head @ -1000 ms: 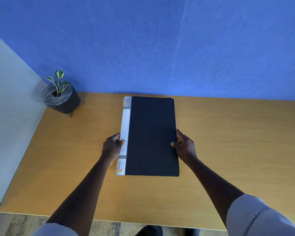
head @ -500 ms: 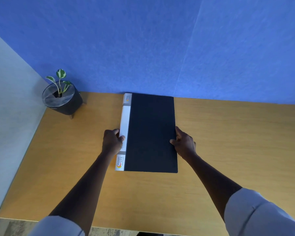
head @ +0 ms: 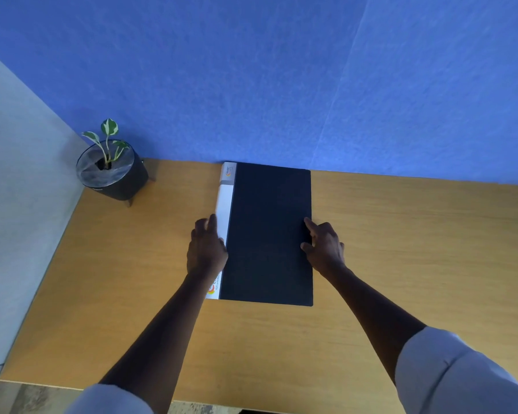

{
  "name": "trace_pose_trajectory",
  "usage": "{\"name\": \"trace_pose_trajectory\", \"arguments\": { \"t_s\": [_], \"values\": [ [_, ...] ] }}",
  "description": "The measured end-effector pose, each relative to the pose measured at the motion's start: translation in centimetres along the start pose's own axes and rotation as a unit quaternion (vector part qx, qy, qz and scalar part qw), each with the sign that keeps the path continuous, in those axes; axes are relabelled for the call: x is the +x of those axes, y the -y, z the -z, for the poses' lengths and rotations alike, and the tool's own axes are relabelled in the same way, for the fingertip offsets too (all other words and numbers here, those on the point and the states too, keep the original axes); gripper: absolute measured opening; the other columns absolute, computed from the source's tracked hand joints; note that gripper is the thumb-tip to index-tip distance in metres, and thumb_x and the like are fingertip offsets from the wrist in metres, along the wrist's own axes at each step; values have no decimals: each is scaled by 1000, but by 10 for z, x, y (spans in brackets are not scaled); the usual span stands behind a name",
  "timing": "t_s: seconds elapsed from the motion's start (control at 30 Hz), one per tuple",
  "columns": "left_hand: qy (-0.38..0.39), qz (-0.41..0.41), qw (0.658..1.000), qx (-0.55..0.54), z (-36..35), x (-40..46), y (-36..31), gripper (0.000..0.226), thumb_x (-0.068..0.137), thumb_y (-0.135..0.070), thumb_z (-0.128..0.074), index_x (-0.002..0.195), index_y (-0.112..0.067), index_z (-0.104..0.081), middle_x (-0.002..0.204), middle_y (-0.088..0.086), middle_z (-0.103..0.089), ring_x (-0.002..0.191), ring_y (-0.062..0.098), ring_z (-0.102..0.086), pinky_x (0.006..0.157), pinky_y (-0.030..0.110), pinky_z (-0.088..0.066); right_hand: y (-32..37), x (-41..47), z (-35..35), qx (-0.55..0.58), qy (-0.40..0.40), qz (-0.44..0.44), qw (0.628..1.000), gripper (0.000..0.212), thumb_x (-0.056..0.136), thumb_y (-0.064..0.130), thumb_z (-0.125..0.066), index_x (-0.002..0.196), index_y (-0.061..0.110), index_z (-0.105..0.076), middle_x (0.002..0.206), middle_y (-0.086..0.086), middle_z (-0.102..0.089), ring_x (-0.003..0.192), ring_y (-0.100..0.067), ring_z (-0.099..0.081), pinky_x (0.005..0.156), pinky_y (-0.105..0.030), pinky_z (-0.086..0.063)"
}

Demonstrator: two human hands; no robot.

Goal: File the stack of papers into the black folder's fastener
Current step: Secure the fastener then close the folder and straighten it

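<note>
The black folder (head: 269, 234) lies shut and flat on the wooden table (head: 416, 249), its white spine (head: 225, 204) on the left and its far end against the blue wall. My left hand (head: 205, 246) rests against the spine's outer edge with loosely straightened fingers. At the folder's right edge, my right hand (head: 324, 246) touches the cover with its index finger and thumb. No papers and no fastener show; the cover hides the inside.
A small plant in a black pot (head: 111, 171) stands at the table's far left corner. The blue wall (head: 281, 85) runs along the back edge and a grey wall (head: 19, 204) along the left. Bare wood lies right of the folder.
Both hands slid the folder away from me until its far end met the blue wall. My left fingers have uncurled from the spine, and my right grip on the edge has loosened.
</note>
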State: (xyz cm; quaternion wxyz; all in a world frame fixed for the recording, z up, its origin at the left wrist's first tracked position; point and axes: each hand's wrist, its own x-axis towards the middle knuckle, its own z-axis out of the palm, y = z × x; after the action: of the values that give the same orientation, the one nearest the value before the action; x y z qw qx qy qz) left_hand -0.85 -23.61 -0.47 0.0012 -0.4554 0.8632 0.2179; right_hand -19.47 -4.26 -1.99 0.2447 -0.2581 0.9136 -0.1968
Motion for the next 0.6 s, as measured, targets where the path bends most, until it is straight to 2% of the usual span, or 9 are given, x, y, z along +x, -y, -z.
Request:
{"name": "trace_pose_trajectory", "arguments": {
  "t_s": [0.1, 0.2, 0.3, 0.4, 0.6],
  "values": [
    [-21, -100, 994, 47, -6, -3, -9, 71, 91, -5, -57, 155, -16, -28, 161, 10, -27, 145, 30, -33, 108, 42, -44, 4, -2, -3, -5, -32, 19, 999, 63, 94, 17, -65, 152, 21, -39, 143, -7, -46, 127, -28, -43, 103, -49, -44],
    [2, -174, 982, 77, -13, 2, -15, 64, 98, -13, -49, 156, -15, -23, 165, 9, -18, 151, 28, -19, 119, 42, -30, 14, -5, -12, -15, -51, 51, 997, 63, 94, 18, -61, 152, 14, -37, 158, -8, -35, 141, -31, -34, 115, -48, -33],
    [29, -183, 977, 110, -25, 8, -16, 62, 102, -26, -42, 158, -14, -16, 167, 9, -9, 154, 27, -7, 124, 43, -16, 23, -7, -28, -34, -25, 76, 996, 72, 99, 29, -54, 159, 9, -19, 169, -9, -12, 155, -29, -10, 126, -44, -12],
    [34, -177, 973, 143, -34, 10, -12, 64, 104, -34, -36, 159, -13, -10, 167, 9, -4, 154, 27, -2, 125, 45, -9, 26, -7, -44, -52, -12, 74, 996, 76, 102, 38, -46, 161, 9, -7, 170, -9, 1, 157, -27, 7, 127, -47, 2],
    [-3, -163, 975, 154, -52, 3, -4, 65, 103, -35, -30, 159, -14, -4, 168, 7, 1, 155, 25, 3, 125, 46, -7, 22, -8, -59, -116, -35, 80, 989, 73, 105, 45, -32, 161, 9, 1, 170, -9, 9, 156, -27, 13, 126, -48, 6]
  ]
}}
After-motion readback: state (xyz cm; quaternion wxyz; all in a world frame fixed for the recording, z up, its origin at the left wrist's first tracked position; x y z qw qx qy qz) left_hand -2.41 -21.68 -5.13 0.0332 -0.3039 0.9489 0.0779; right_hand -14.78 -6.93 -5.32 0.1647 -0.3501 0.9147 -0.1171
